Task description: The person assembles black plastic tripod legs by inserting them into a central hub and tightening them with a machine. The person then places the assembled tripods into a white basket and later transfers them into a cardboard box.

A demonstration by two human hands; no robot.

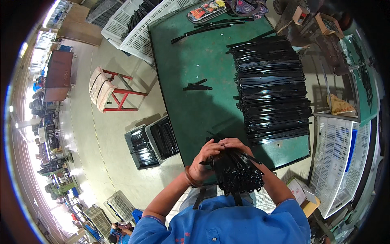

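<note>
A thick bundle of black metal strips [237,173] is held against my front, at the near edge of the green table [174,73]. The near ends of its strips, with small holes, fan toward my chest. My left hand [207,156] curls around the bundle's left side, and my right hand [235,144] closes over its far end. My fingertips meet there, partly hiding the strips. Beyond my right hand lies a broad, dense row of similar black strips [272,89], side by side. Several short black strips [198,86] rest farther out on the table.
Longer black strips [215,29] and a patterned pencil case [207,11] lie at the far edge. Grey bins of strips [142,148] stand on the floor at left, near a red-legged stool [122,91]. White perforated crates [333,154] stand at right.
</note>
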